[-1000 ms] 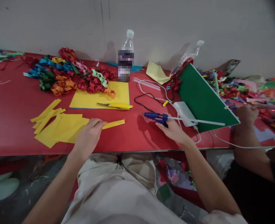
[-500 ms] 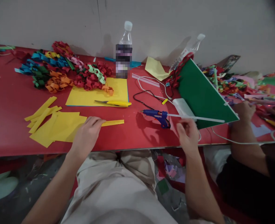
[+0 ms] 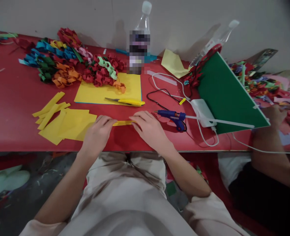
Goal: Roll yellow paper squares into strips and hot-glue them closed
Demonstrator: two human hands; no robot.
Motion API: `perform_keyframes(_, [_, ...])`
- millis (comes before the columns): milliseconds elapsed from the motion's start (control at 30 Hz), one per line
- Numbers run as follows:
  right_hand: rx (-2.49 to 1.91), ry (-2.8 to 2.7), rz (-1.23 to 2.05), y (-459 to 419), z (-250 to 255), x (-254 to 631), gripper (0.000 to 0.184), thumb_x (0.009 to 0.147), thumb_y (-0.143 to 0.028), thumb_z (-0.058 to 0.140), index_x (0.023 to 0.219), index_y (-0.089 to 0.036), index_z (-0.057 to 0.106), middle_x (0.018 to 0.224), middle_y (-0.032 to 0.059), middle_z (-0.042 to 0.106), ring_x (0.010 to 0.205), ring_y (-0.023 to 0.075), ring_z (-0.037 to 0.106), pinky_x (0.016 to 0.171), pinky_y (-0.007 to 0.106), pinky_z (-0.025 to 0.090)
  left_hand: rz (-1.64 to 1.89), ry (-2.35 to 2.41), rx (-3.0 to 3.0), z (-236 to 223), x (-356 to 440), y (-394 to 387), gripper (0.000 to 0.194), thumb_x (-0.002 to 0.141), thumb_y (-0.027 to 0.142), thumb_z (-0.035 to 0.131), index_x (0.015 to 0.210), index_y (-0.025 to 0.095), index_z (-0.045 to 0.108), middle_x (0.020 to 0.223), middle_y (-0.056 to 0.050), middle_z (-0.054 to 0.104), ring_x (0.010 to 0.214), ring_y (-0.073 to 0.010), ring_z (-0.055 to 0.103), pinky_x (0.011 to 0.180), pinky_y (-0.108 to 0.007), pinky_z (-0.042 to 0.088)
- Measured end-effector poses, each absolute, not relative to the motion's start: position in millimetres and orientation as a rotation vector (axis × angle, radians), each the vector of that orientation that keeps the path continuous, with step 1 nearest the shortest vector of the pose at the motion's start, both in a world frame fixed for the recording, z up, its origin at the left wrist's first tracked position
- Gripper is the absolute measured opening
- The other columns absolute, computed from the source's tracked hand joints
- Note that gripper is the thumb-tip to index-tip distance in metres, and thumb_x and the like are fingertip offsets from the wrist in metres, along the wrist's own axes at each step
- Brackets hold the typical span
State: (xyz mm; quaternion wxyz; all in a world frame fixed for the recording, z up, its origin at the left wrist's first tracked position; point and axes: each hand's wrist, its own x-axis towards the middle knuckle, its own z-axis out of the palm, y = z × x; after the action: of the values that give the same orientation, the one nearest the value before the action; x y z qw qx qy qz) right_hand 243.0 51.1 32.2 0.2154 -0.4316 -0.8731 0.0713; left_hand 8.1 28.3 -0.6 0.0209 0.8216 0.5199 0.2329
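A narrow yellow paper strip (image 3: pixel 122 123) lies on the red table (image 3: pixel 12 108) near its front edge. My left hand (image 3: pixel 97 133) rests palm down with its fingertips pressing the strip's left end. My right hand (image 3: pixel 150 128) lies on the strip's right end, fingers stretched over it. A blue glue gun (image 3: pixel 172 116) with a long white glue stick sits on the table just right of my right hand, untouched. More yellow paper pieces and strips (image 3: pixel 61 123) lie left of my left hand.
A yellow sheet (image 3: pixel 103 95) with a yellow-handled cutter (image 3: pixel 127 102) lies behind the strip. Coloured paper chains (image 3: pixel 68 65) are piled at the back left. A bottle (image 3: pixel 139 42), a white adapter (image 3: pixel 203 112), cables and a tilted green board (image 3: pixel 223 91) stand right. Another person's arm (image 3: pixel 270 144) is at the far right.
My right hand has let go of the glue gun, left it on the table and moved left onto the strip's right end. My left hand stays on the strip.
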Motion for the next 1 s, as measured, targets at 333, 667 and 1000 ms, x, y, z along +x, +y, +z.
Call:
perform_keyframes(333, [-1.230, -2.591, 0.082, 62.1, 17.3, 234.4, 0.021, 0.101, -0.014, 0.052, 0.106, -0.016, 0.072, 0.105, 0.0093, 0.070, 0.100, 0.0231, 0.060, 0.088, 0.037, 0.045, 0.700, 1.626, 2.596, 0.1, 7.8, 26.5, 0.032, 0.101, 0.012, 0.043, 0.120, 0.014, 0.069, 0.104, -0.013, 0.067, 0.100, -0.0267, 0.064, 0.080, -0.037, 0.055])
perform_keyframes(667, [-1.221, -2.700, -0.159, 58.2, 12.3, 235.1, 0.026, 0.103, -0.010, 0.043, 0.110, -0.014, 0.068, 0.114, 0.0137, 0.066, 0.103, 0.0277, 0.055, 0.083, 0.041, 0.042, 0.689, 1.595, 2.588, 1.4, 7.9, 24.8, 0.034, 0.102, 0.013, 0.041, 0.118, 0.018, 0.070, 0.100, -0.011, 0.067, 0.097, -0.0256, 0.062, 0.079, -0.037, 0.054])
perform_keyframes(1000, [-1.239, -2.786, -0.091, 38.5, 16.1, 229.8, 0.046, 0.105, -0.017, 0.037, 0.149, -0.016, 0.050, 0.130, 0.0153, 0.061, 0.113, 0.0295, 0.053, 0.087, 0.043, 0.043, 0.303, 1.598, 2.798, 10.9, 21.3, 12.4, 0.040, 0.102, 0.034, 0.049, 0.135, 0.019, 0.064, 0.119, -0.018, 0.065, 0.110, -0.0346, 0.060, 0.084, -0.047, 0.047])
